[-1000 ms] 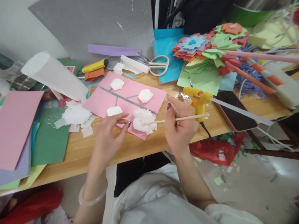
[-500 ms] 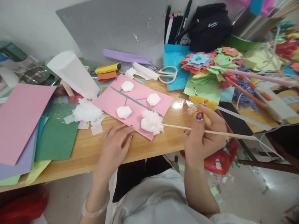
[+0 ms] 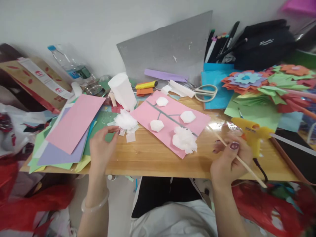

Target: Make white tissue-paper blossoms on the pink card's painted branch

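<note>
My left hand (image 3: 101, 143) is at the left edge of a pile of white tissue paper squares (image 3: 125, 120), thumb and forefinger closed on a square there. In my right hand (image 3: 230, 158) is a thin wooden stick (image 3: 251, 172), slanted, its tip pointing up and left. Between my hands lies a pink card (image 3: 145, 112) with a grey branch drawn on it. Three flat white paper pieces (image 3: 157, 125) sit on the card, along with a fluffy white tissue flower (image 3: 184, 140) near its lower right edge.
A yellow glue gun (image 3: 256, 131) lies just beyond my right hand. Coloured paper sheets (image 3: 76, 121) are stacked at left. Behind the card are a white paper roll (image 3: 122, 92), scissors (image 3: 206, 93) and a yellow cutter (image 3: 146, 85). Paper flowers (image 3: 247, 80) lie at back right.
My left hand has left the card's lower edge and moved left to the tissue pile. The stick's tip has come away from the tissue flower, and my right hand has tilted it.
</note>
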`<state>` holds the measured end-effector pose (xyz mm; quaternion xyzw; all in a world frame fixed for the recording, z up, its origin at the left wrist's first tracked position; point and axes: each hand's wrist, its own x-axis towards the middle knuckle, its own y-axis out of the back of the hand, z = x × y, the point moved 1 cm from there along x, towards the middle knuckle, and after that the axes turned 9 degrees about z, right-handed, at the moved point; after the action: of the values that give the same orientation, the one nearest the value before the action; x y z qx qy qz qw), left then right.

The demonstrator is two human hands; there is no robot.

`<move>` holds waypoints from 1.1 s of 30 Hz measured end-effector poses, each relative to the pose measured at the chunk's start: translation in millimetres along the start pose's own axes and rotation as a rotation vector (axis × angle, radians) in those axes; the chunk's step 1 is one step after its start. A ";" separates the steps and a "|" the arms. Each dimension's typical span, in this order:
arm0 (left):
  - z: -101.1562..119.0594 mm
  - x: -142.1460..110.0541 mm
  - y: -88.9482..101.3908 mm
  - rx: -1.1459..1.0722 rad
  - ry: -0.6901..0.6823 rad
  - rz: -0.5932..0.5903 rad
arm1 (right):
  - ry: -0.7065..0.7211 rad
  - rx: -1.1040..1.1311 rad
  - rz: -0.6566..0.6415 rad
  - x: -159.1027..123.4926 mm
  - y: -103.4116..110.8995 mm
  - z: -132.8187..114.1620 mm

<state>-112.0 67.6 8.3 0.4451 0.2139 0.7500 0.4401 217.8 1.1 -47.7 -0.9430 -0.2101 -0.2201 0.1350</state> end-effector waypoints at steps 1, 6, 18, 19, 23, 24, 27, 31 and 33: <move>-1.1 4.5 -2.0 0.003 -0.023 -0.014 | 0.020 -0.030 -0.016 -1.1 0.0 2.6; 0.4 24.2 -18.7 0.023 -0.144 -0.149 | 0.106 -0.131 -0.067 -3.6 2.1 5.6; 6.0 73.1 -48.1 0.183 -0.286 -0.285 | 0.125 -0.156 -0.167 -3.0 4.9 3.4; 6.8 74.8 -48.3 0.174 -0.277 -0.272 | 0.133 -0.147 -0.162 -3.0 5.2 3.5; 10.7 73.1 -37.9 -0.024 -0.110 -0.091 | 0.115 -0.094 -0.121 -2.9 4.7 6.1; 11.9 70.7 -33.9 -0.095 -0.045 -0.048 | 0.098 -0.079 -0.111 -3.0 4.4 6.8; 17.8 58.0 -24.1 -0.352 0.138 -0.047 | 0.019 -0.018 -0.089 -4.4 4.4 5.5; 36.9 22.7 -20.0 -0.747 0.338 -0.247 | -0.132 0.103 -0.097 -11.4 9.7 -10.3; 50.8 -1.3 -22.2 -0.852 0.385 -0.401 | -0.191 0.166 -0.155 -17.5 12.5 -21.3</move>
<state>-57.8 74.5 17.9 0.0302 0.0476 0.7398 0.6705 201.6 -23.2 -39.5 -0.9263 -0.3115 -0.1208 0.1745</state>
